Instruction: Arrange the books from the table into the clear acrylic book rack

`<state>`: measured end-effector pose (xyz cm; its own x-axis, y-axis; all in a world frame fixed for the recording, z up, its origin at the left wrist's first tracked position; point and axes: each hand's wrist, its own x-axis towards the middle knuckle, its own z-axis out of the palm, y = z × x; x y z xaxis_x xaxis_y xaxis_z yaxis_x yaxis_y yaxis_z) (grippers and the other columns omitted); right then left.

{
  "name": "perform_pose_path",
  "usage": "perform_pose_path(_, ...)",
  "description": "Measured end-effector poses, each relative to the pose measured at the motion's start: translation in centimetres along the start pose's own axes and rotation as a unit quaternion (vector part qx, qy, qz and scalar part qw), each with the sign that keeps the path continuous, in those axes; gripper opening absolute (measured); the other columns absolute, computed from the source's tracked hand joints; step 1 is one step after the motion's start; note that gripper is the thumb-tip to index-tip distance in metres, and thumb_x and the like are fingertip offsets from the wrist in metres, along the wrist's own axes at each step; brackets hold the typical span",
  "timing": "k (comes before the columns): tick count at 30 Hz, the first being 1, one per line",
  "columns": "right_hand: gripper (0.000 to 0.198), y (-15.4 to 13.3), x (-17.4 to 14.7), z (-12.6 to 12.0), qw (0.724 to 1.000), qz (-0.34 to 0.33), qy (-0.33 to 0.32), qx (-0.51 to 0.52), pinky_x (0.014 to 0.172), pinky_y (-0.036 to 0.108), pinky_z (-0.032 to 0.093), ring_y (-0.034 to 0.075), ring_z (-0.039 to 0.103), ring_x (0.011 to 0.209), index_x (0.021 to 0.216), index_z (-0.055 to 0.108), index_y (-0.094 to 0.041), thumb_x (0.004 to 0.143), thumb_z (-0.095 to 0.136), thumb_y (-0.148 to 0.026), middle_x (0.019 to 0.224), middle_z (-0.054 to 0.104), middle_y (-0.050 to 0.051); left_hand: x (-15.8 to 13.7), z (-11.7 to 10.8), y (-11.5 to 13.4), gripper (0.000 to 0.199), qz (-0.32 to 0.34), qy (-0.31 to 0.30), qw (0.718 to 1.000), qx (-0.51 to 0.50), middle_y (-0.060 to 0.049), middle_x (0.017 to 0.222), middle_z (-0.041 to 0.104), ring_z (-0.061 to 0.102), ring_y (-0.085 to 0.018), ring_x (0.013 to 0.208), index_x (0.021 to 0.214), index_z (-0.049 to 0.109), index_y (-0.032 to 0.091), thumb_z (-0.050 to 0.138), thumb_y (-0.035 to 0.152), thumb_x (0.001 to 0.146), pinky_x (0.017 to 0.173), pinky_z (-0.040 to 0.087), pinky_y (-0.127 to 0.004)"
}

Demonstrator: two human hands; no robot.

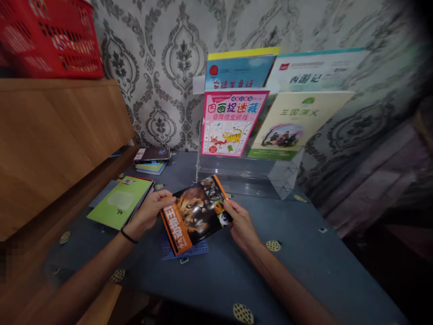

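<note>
Between my two hands is a book [199, 210] with a lion on its dark cover and an orange band along one side. My left hand [152, 208] grips its left edge, thumb on the cover. At the right edge, my right hand [241, 223] has the book pinched between thumb and fingers. The book is held tilted above a blue patterned item [201, 249], which it partly hides. Beyond it stands a clear acrylic rack [282, 178] holding a pink book [233, 124], a cream and green book [297, 119], and two more books behind them.
Left of my left hand lies a stack topped by a green book [118, 203]. Behind that, a smaller pile has a dark book [152, 154] on top. A wooden cabinet [61, 149] bearing a red basket [50, 40] borders the left side. A blue cloth [291, 271] covers the table.
</note>
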<state>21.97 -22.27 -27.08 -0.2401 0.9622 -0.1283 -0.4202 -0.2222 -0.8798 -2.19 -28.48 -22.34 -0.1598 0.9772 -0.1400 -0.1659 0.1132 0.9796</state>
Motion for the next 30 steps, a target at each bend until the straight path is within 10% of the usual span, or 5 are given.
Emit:
perform_pose_path(10,0.041,2.2,-1.1,-0.5,0.997,-0.011,0.061,0.042,0.067,0.029,0.059,0.02,0.071,0.077,0.084,0.071,-0.024,0.063,0.086,-0.057,0.084,0.077,0.0,-2.0,3.9,-6.0,0.059,-0.048,0.071,0.972,-0.22,-0.007,0.095,0.079,0.075,-0.024,0.087,0.106,0.069,0.015,0.093,0.04,0.059,0.083,0.06,-0.034)
perform_pose_path(15,0.047,1.4,-1.0,-0.9,0.994,0.099,-0.027,-0.022,0.064,0.034,0.059,0.025,0.074,0.074,0.087,0.072,-0.02,0.057,0.092,-0.051,0.08,0.078,0.004,-0.7,0.8,-4.9,0.058,-0.024,0.025,0.989,-0.145,-0.01,0.093,0.078,0.075,-0.022,0.084,0.104,0.07,0.012,0.091,0.044,0.061,0.082,0.059,-0.032)
perform_pose_path(21,0.048,-0.1,1.5,-1.3,0.982,0.135,-0.078,-0.102,0.062,0.035,0.06,0.025,0.074,0.071,0.101,0.075,-0.022,0.061,0.089,-0.045,0.084,0.078,0.006,0.9,-3.4,-3.6,0.058,-0.111,-0.108,0.988,0.03,-0.003,0.064,0.071,0.059,-0.012,0.042,0.097,0.068,0.012,0.084,0.057,0.065,0.039,0.037,-0.021)
perform_pose_path(26,0.048,0.3,2.1,-2.1,0.957,0.184,-0.152,-0.165,0.044,0.026,0.05,0.017,0.063,0.05,0.107,0.076,-0.023,0.065,0.087,-0.044,0.063,0.069,0.002,1.4,-4.5,-1.1,0.046,-0.027,-0.092,0.972,0.213,-0.003,0.076,0.071,0.063,-0.014,0.059,0.101,0.063,0.015,0.074,0.053,0.077,0.054,0.044,-0.024)
perform_pose_path(30,0.05,2.1,2.0,-1.4,0.964,0.158,-0.142,-0.159,0.039,0.023,0.045,0.013,0.056,0.044,0.106,0.075,-0.022,0.065,0.087,-0.048,0.061,0.065,0.0,0.7,-7.2,1.0,0.033,0.088,0.134,0.822,0.546,-0.014,0.114,0.07,0.064,-0.027,0.108,0.118,0.058,0.016,0.056,0.037,0.093,0.089,0.047,-0.035)
